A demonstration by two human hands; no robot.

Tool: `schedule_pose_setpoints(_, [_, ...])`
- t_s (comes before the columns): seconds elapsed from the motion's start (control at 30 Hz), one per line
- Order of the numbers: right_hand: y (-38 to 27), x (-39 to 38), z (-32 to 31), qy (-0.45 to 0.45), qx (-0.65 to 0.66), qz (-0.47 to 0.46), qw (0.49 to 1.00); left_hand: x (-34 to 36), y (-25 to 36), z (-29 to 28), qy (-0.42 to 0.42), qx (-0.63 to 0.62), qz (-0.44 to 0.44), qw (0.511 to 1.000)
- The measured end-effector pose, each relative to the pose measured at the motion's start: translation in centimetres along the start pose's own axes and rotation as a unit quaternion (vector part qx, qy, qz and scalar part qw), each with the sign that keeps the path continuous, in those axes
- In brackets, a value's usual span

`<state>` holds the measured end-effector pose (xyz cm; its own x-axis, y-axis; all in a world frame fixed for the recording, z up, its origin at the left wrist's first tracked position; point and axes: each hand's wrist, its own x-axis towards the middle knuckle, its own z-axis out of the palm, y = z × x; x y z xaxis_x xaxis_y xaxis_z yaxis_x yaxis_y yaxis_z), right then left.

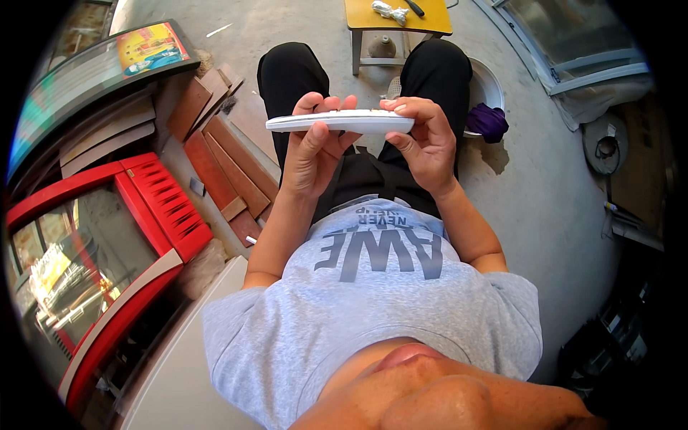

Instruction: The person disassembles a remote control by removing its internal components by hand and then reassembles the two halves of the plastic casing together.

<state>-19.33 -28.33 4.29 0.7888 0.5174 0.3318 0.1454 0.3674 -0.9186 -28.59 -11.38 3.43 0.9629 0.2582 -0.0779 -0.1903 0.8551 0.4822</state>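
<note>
A long, slim white plastic device (344, 123) is held level above my lap, seen nearly edge-on. Its exact kind cannot be made out; small bumps show along its upper side. My left hand (315, 147) grips the left half, thumb on the near edge and fingers behind. At the other end, my right hand (428, 136) pinches the tip between thumb and fingers. The device's upper face is mostly hidden by the angle.
Ahead stands a yellow-topped stool (430, 18) bearing a white bundled cable (389, 11) and a black-handled tool (415, 7). A purple cloth (487, 122) hangs over a white basin (489, 82) on the right. Wooden boards (228, 168) and a red-framed machine (161, 204) lie left.
</note>
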Motion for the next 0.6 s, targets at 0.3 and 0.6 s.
schedule_pose_setpoints(0.3, [-2.9,1.4,0.7,-0.041,-0.411,-0.173,0.894,-0.3,-0.3,-0.4,-0.016,0.082,0.082,0.993])
schedule_pose_setpoints(0.6, [-1.8,1.2,1.7,-0.034,-0.411,-0.211,0.886,-0.6,-1.0,-0.1,-0.031,0.186,0.149,0.971])
